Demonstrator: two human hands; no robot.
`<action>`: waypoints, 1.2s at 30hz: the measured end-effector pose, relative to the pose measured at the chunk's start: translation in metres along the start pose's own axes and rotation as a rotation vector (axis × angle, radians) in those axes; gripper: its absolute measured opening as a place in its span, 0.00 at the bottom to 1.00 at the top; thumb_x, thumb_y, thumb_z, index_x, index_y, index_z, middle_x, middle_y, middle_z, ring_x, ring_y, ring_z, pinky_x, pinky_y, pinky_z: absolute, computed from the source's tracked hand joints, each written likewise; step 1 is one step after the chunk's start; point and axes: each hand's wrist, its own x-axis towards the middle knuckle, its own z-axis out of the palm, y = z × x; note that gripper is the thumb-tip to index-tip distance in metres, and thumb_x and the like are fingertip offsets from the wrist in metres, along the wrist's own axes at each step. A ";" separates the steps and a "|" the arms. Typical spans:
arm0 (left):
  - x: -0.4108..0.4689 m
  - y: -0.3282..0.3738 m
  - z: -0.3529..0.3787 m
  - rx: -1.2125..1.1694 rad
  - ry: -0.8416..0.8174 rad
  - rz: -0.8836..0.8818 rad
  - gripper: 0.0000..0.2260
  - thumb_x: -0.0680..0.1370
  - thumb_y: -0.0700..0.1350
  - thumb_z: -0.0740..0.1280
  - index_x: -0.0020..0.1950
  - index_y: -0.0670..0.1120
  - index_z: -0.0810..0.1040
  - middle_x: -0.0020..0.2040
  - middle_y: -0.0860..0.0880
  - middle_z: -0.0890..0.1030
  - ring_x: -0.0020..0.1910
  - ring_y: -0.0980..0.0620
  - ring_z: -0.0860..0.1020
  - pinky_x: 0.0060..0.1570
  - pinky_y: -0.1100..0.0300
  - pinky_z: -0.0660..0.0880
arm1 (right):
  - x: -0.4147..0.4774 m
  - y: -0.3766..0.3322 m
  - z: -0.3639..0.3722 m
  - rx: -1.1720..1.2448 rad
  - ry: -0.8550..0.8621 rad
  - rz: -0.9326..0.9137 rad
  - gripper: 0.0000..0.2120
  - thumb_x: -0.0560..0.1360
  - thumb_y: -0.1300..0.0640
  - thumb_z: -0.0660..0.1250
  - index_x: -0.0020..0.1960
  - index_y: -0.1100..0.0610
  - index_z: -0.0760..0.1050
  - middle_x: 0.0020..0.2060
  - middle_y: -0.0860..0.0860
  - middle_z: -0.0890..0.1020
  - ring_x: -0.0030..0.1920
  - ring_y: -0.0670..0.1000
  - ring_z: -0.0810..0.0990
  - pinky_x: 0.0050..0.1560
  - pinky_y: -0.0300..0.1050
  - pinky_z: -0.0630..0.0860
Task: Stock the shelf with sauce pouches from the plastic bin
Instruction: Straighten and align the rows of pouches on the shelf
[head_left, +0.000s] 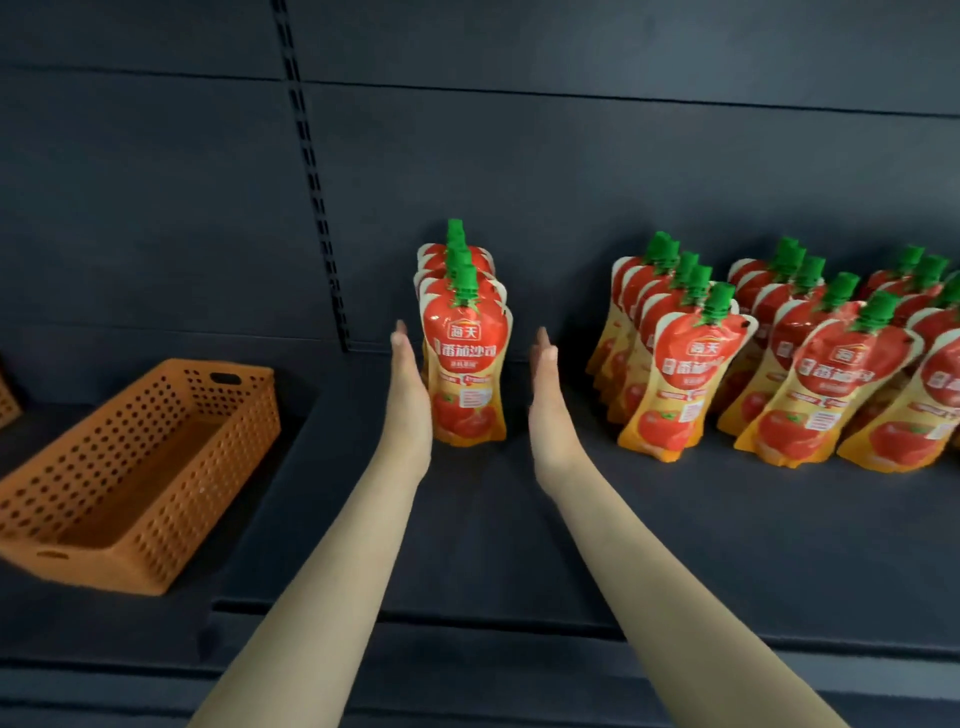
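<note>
While I square up this new row, I would keep both palms flat and parallel, press in gently from each side and stop as soon as the pouches stand in line; squeezing harder could buckle the soft packs or tip the front one forward. My left hand (408, 395) has its fingers (401, 338) straight and together, open, the palm touching the left edge of the front pouch (467, 374); my right hand (549, 400) mirrors it, fingers extended and open, just beside the pouch's right edge with a gap showing, gripping nothing. Beyond the fingertips the rest of that row (457, 260) runs back on the shelf (519, 545); right of my right fingers stand more finished rows (779, 353); well left of my left fingers sits the orange plastic bin (156, 457), which looks empty, so I judge stocking nearly done.
</note>
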 end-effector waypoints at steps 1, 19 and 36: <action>0.008 -0.002 0.000 -0.016 -0.031 -0.003 0.24 0.81 0.63 0.44 0.76 0.60 0.59 0.61 0.63 0.72 0.48 0.67 0.76 0.43 0.65 0.73 | 0.007 0.000 0.008 0.035 0.002 0.014 0.28 0.79 0.34 0.42 0.78 0.38 0.45 0.78 0.40 0.52 0.76 0.42 0.53 0.68 0.39 0.55; 0.062 -0.017 -0.034 0.400 -0.384 0.152 0.57 0.57 0.80 0.65 0.78 0.62 0.42 0.80 0.54 0.52 0.76 0.52 0.60 0.71 0.42 0.65 | 0.039 0.010 0.007 -0.011 -0.284 -0.128 0.55 0.62 0.31 0.72 0.78 0.43 0.45 0.70 0.45 0.69 0.65 0.40 0.75 0.53 0.36 0.77; 0.079 -0.024 -0.039 0.463 -0.494 0.053 0.59 0.55 0.82 0.61 0.78 0.57 0.46 0.77 0.51 0.62 0.76 0.48 0.62 0.73 0.40 0.61 | 0.074 0.015 0.012 0.056 -0.243 -0.044 0.52 0.60 0.27 0.70 0.76 0.50 0.58 0.62 0.47 0.78 0.60 0.47 0.80 0.51 0.40 0.79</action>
